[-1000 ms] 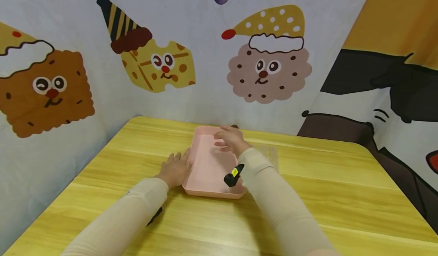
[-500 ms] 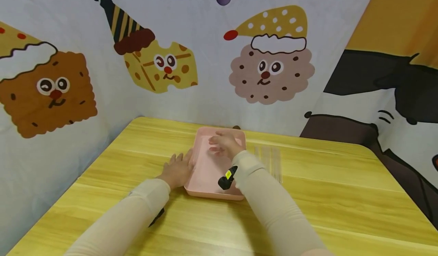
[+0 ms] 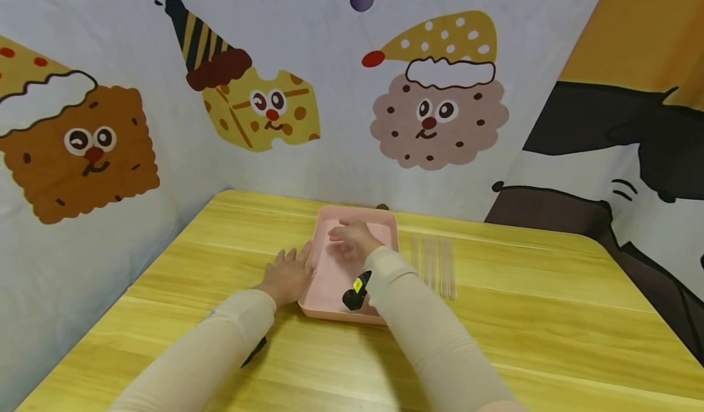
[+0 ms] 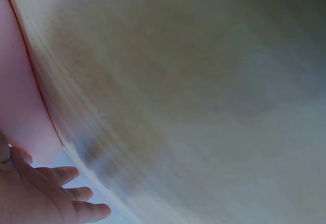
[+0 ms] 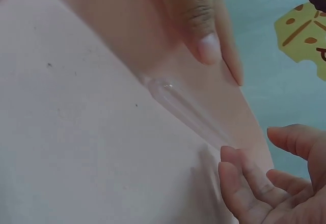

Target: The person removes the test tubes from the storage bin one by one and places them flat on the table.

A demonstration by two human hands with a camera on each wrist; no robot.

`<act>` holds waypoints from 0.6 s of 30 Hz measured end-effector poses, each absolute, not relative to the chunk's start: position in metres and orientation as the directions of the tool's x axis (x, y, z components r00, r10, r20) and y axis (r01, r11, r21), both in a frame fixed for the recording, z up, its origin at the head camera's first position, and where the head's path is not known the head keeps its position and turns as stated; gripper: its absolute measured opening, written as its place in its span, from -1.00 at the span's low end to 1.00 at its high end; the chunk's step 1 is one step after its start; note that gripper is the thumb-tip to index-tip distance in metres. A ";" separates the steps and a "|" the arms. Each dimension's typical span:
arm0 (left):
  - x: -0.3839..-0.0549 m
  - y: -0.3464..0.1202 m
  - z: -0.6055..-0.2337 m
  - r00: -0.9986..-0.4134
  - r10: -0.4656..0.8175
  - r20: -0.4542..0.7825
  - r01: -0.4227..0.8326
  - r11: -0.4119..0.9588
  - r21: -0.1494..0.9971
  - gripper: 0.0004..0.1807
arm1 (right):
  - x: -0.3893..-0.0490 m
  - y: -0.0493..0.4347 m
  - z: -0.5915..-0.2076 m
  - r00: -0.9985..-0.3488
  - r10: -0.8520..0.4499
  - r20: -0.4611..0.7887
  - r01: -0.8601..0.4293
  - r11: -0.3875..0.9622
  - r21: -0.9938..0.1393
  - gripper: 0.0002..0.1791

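Note:
A shallow pink tray sits on the wooden table. My left hand rests against its left wall with fingers extended; in the right wrist view the thumb of that hand shows over the wall. Inside the tray a clear test tube lies along the wall, rounded end visible. Over the tray reaches my right hand, thumb and fingers spread apart. Its fingertips overlap the tube's far end in the right wrist view.
Several clear tubes lie side by side on the table just right of the tray. A cloth wall with cartoon food prints stands behind and to the sides. Small dark specks dot the tray floor.
My right hand has moved left and down over the tray, from its right side toward the left wall. The tubes at right have come into fuller view. My left hand stays at the wall.

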State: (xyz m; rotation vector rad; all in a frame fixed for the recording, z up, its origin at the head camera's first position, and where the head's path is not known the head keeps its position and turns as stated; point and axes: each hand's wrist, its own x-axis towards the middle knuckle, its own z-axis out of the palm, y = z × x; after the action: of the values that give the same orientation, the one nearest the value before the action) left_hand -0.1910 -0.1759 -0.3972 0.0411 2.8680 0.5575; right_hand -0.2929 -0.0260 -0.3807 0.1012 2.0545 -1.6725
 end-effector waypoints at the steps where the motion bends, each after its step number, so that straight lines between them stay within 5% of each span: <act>1: -0.191 -0.176 -0.397 -0.976 0.068 -0.207 -0.014 0.928 0.373 -0.37 | -0.293 -0.027 -0.382 -0.879 -0.240 -0.412 0.359 0.237 -0.903 -0.27; 18: -0.189 -0.173 -0.396 -0.978 0.053 -0.203 -0.016 0.945 0.327 -0.36 | -0.286 -0.044 -0.384 -0.866 -0.199 -0.459 0.425 0.192 -0.885 -0.25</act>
State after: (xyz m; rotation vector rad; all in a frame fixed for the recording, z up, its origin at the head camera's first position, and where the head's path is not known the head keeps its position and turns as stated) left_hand -0.1892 -0.1725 -0.3960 0.0281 2.8901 0.4878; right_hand -0.2858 -0.0444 -0.3836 0.2104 1.9940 -1.7204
